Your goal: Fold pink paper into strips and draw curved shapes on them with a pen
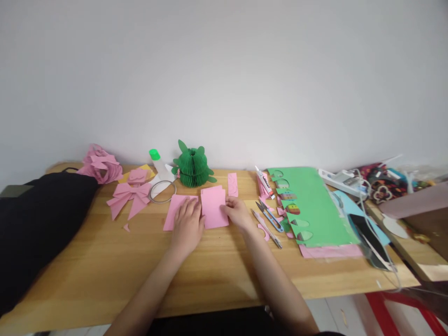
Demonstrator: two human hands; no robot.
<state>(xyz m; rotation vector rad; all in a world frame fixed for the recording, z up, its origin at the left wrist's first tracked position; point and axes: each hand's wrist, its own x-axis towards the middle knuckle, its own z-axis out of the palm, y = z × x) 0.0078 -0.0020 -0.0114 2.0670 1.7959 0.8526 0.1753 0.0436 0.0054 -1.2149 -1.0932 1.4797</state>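
My left hand (pixel 188 224) lies with its fingers stretched over a pink paper sheet (pixel 171 211) on the wooden table. Beside it is a small stack of pink paper rectangles (pixel 213 210), not quite squared up at the top edge. My right hand (pixel 238 212) pinches the right edge of this stack between thumb and fingers. How many sheets it grips is hidden. Just above the right hand rests a narrow pink paper strip (pixel 233 185) with drawn lines. Behind the stack stands a green honeycomb paper ball (pixel 192 168) with leaf-shaped pieces.
Left of the hands are a silver ring (pixel 163 192), a pink paper bow (pixel 131 196), a green-capped bottle (pixel 157 161) and a black bag (pixel 45 233). Right are thread snips (pixel 270 216), a craft knife (pixel 266 228), a glue tube (pixel 265 183), green card (pixel 315 205) and a phone (pixel 369 238).
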